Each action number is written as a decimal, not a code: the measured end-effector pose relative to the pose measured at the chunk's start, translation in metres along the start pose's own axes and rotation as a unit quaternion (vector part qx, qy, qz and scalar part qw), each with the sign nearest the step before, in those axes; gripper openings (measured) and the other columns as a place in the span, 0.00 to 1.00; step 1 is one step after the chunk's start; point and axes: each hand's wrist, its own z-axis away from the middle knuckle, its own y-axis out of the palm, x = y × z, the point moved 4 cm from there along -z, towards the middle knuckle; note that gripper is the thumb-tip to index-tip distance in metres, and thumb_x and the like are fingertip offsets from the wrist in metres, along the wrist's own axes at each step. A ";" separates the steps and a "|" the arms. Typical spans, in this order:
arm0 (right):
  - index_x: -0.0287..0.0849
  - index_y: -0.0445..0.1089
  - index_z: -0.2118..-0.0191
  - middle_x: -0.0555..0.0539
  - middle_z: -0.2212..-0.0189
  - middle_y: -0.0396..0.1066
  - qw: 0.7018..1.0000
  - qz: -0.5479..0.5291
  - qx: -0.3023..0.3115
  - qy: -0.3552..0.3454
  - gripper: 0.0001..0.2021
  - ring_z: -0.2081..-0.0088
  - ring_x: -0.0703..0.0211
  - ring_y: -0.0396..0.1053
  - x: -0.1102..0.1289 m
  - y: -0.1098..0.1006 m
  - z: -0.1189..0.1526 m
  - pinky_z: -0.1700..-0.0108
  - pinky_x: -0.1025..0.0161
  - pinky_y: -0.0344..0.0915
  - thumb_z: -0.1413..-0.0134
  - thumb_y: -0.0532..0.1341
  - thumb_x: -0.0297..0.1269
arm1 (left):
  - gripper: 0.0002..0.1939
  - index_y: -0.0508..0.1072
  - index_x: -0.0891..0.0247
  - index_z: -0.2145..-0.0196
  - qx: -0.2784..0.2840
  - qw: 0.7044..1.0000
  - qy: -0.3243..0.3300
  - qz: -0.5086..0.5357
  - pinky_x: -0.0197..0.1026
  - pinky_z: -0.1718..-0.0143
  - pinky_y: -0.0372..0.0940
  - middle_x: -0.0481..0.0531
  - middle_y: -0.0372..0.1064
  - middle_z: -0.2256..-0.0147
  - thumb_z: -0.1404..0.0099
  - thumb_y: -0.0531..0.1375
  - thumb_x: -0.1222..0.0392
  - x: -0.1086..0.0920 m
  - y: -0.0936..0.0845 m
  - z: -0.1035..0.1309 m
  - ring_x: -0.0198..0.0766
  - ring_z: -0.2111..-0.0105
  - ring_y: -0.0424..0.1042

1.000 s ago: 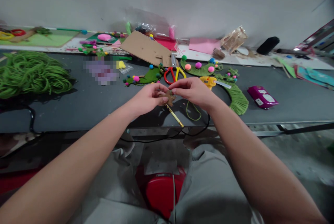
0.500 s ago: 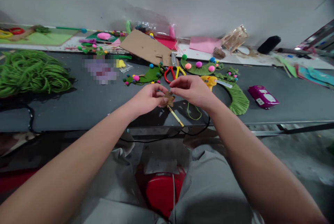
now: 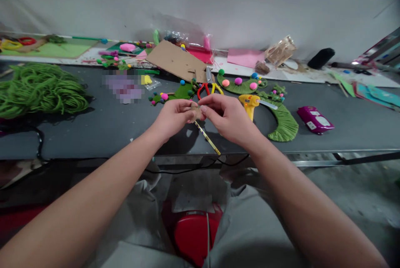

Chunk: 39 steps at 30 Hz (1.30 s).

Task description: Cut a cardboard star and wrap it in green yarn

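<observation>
A small brown piece, cardboard-like and blurred, is pinched between the fingertips of my left hand. My right hand closes its thumb and fingers on the piece's right side. Beneath the hands a pale pencil lies slanted on the table. Just beyond them are scissors with red and yellow handles. A yellow glue gun rests right of my right hand, beside a green yarn-wrapped ring.
Green yarn is heaped at the left of the grey table. Brown cardboard lies at the back. A purple packet is at the right. Green pieces with pompoms sit behind the hands. A black cable hangs below the front edge.
Both hands have drawn closer together around the brown piece, which is now more covered by fingers. The green strand that showed below my right hand is out of sight.
</observation>
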 end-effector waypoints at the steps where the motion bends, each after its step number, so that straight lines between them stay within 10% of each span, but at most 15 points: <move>1: 0.39 0.74 0.55 0.47 0.68 0.79 1.000 -0.003 0.000 0.010 0.09 0.67 0.58 0.74 0.000 0.000 0.002 0.63 0.61 0.67 0.36 0.58 0.34 | 0.10 0.79 0.67 0.66 -0.019 1.000 0.006 0.010 0.37 0.68 0.62 0.50 0.75 0.72 0.49 0.67 0.65 -0.001 -0.002 0.000 0.34 0.73 0.70; 13: 0.39 0.74 0.61 0.48 0.72 0.77 0.998 0.020 0.033 0.058 0.07 0.69 0.60 0.72 -0.006 0.004 0.005 0.62 0.62 0.65 0.37 0.58 0.32 | 0.09 0.79 0.65 0.66 -0.124 0.989 0.061 0.060 0.39 0.61 0.70 0.50 0.77 0.69 0.48 0.69 0.64 -0.006 -0.014 0.001 0.36 0.68 0.75; 28: 0.40 0.71 0.63 0.54 0.77 0.61 0.998 0.002 -0.037 0.053 0.06 0.76 0.66 0.55 -0.005 -0.001 -0.004 0.74 0.64 0.51 0.37 0.59 0.35 | 0.16 0.79 0.68 0.59 -0.059 0.997 0.055 -0.009 0.43 0.55 0.71 0.54 0.79 0.63 0.47 0.70 0.62 -0.002 -0.010 0.000 0.37 0.64 0.77; 39: 0.38 0.72 0.63 0.58 0.82 0.56 0.984 -0.141 0.020 0.106 0.05 0.80 0.70 0.49 -0.009 0.005 -0.018 0.76 0.66 0.47 0.40 0.60 0.33 | 0.13 0.77 0.67 0.61 -0.010 0.995 0.055 -0.078 0.43 0.57 0.70 0.54 0.78 0.64 0.45 0.68 0.62 0.004 -0.004 0.000 0.39 0.65 0.76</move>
